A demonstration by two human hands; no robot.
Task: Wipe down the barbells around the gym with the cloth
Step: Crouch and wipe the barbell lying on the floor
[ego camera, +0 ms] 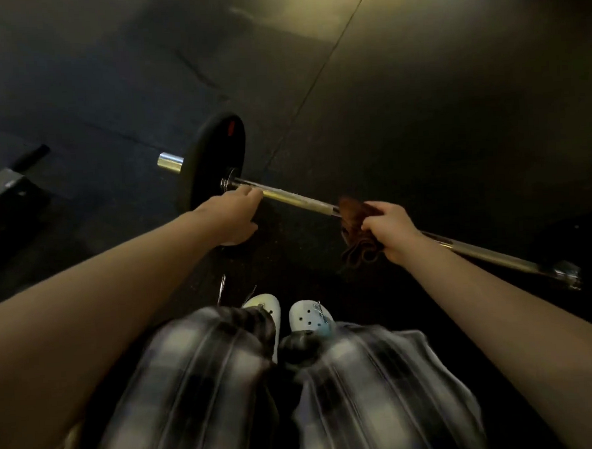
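Cloth (353, 211) between right fingers (373, 224) and barbell (296, 199)

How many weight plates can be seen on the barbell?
1. The weight plate sits on the left end of the barbell, just beyond the left hand. None shows at the right end, but it is dark there and one may be hidden.

Brown cloth (356, 221), silver barbell (296, 198), black plate (215, 153), plaid trousers (210, 383), white clogs (309, 316).

dim, yellowish glow at top, blurred wide-angle edges
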